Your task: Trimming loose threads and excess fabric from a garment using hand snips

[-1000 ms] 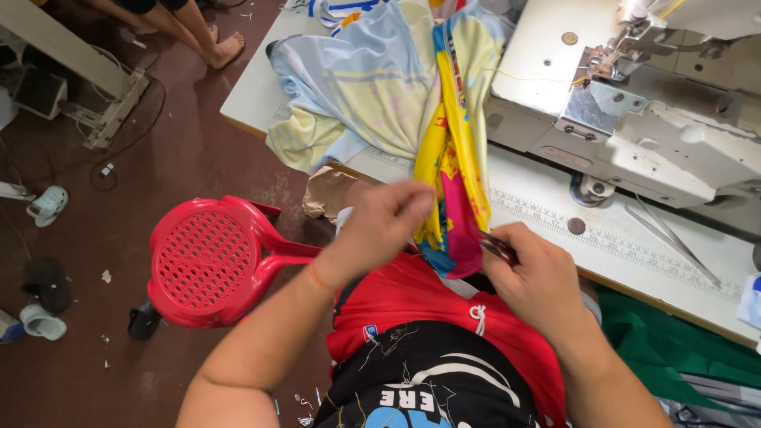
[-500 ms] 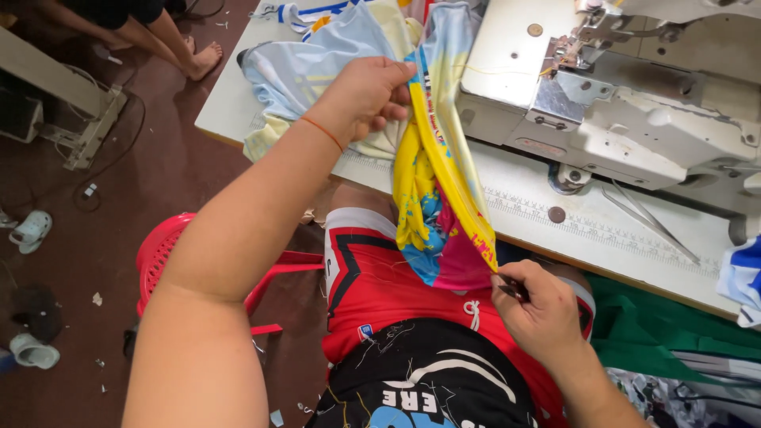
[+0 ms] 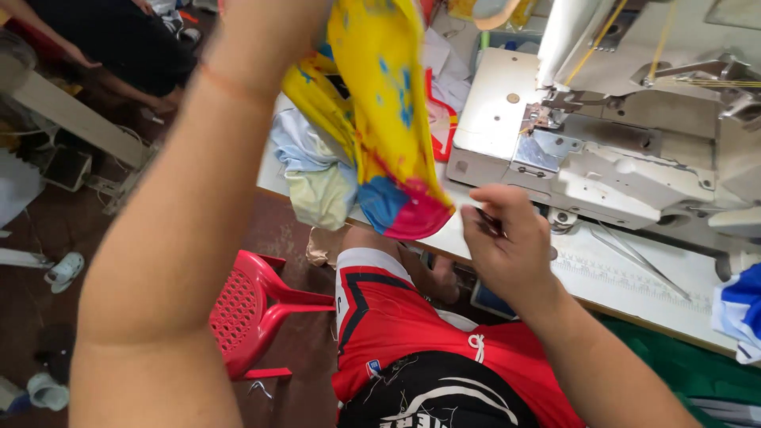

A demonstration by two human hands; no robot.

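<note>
My left hand (image 3: 273, 14) is raised to the top edge of the view and grips a yellow garment (image 3: 379, 119) with blue and pink patches, which hangs down in front of me. Only the wrist and the heel of that hand show. My right hand (image 3: 507, 250) is lower, just right of the garment's pink lower end, pinching a small dark thread-cutting tool (image 3: 486, 219) between its fingers. It hovers at the front edge of the white sewing table (image 3: 634, 289), below the sewing machine (image 3: 626, 150).
A pile of pale blue and cream garments (image 3: 317, 174) droops over the table's left end. A red plastic stool (image 3: 254, 313) stands by my left knee. Tweezers (image 3: 638, 257) lie on the table; blue-and-white cloth (image 3: 739, 313) sits at the right edge. Another person (image 3: 95, 43) sits far left.
My left arm has lifted the yellow garment from the table up past the top of the view. My right hand with the tool rose from my lap towards the table's front edge.
</note>
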